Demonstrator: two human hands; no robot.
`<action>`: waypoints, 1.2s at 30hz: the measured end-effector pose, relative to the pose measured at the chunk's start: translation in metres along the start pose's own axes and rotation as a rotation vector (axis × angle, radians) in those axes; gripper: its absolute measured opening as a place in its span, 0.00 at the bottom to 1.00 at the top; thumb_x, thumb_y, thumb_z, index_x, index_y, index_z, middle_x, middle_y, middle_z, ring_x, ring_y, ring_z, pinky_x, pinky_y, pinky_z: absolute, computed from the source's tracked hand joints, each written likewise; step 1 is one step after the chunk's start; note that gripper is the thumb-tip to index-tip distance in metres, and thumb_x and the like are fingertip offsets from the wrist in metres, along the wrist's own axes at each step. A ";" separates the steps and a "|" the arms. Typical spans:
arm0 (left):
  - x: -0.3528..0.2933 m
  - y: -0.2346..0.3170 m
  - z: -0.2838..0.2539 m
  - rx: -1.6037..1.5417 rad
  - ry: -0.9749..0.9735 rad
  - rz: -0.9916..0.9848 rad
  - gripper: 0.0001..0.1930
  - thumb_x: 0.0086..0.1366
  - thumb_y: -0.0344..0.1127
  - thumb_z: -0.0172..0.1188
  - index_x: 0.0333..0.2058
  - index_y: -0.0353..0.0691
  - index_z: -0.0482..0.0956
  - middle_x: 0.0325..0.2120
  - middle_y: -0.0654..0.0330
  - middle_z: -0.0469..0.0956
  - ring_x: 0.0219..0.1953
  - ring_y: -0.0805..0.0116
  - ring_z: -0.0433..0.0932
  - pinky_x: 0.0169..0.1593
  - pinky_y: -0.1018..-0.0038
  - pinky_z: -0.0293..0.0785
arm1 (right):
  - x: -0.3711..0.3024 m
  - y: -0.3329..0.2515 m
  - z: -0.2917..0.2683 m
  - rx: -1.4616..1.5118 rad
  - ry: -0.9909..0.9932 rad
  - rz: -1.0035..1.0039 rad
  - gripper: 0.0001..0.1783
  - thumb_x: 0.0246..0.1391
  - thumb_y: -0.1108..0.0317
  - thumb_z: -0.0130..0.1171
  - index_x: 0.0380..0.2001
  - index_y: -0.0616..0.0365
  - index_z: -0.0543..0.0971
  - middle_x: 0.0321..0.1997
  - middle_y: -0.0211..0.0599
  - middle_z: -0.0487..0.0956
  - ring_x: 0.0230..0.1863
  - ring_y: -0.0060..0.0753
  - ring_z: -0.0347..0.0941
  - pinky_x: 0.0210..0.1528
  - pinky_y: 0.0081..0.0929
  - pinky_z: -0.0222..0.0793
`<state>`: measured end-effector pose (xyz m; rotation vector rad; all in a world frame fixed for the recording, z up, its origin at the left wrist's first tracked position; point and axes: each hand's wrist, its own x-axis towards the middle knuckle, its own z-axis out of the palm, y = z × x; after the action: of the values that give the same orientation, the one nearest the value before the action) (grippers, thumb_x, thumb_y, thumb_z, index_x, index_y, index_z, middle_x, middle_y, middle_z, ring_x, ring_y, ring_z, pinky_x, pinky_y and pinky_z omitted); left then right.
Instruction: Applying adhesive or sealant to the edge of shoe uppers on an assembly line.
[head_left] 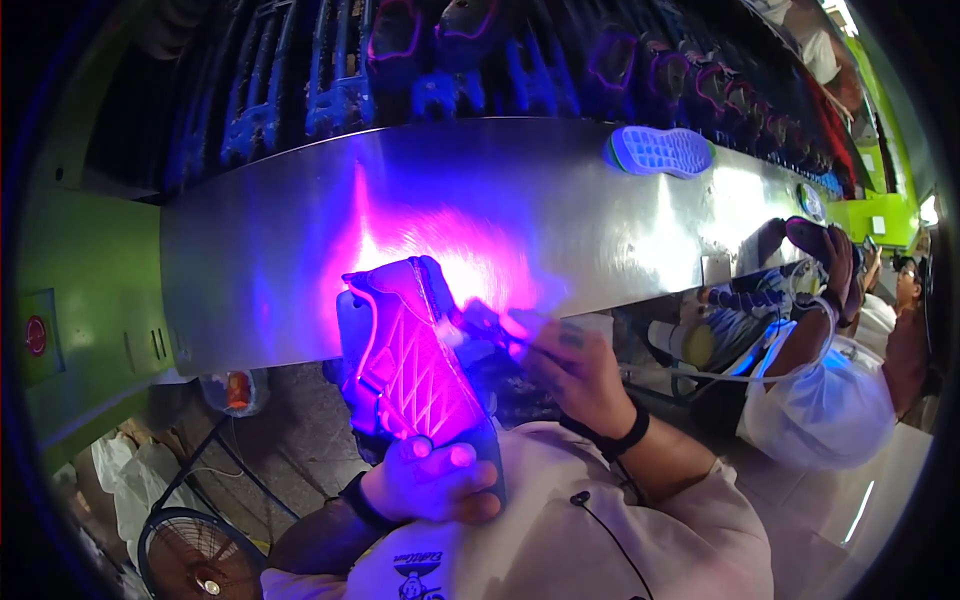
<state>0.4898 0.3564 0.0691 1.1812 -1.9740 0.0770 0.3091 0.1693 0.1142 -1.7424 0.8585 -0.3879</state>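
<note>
A shoe upper (420, 370) with a criss-cross line pattern glows magenta under purple light in front of my body. My left hand (435, 480) is wrapped around its near end, fingers closed, while the far end tilts up over the edge of the metal bench. My right hand (575, 370) pinches a small dark brush-like tool (485, 325), slightly blurred. Its tip is at the right side of the upper's far end; whether it touches cannot be made out. A light shoe sole (662, 152) with a tread pattern lies at the bench's far edge.
The shiny metal bench (250, 240) runs across, with a conveyor rack (450, 95) carrying several shoe parts behind it. A green panel (90, 270) bounds the left. A fan (195, 560) stands lower left. At right, another person's hand (840, 260) holds a dark shoe.
</note>
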 end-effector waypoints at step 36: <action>0.110 0.015 -0.023 0.354 -0.077 -0.344 0.47 0.64 0.42 0.65 0.70 0.20 0.48 0.68 0.17 0.45 0.68 0.19 0.56 0.67 0.36 0.59 | -0.067 -0.074 -0.060 -0.044 0.081 -0.225 0.21 0.55 0.76 0.69 0.54 0.57 0.84 0.44 0.47 0.86 0.39 0.41 0.82 0.46 0.36 0.77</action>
<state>0.4672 0.2961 0.1628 1.7619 -1.8401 0.2131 0.2509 0.1860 0.2134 -1.8812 0.7341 -0.5965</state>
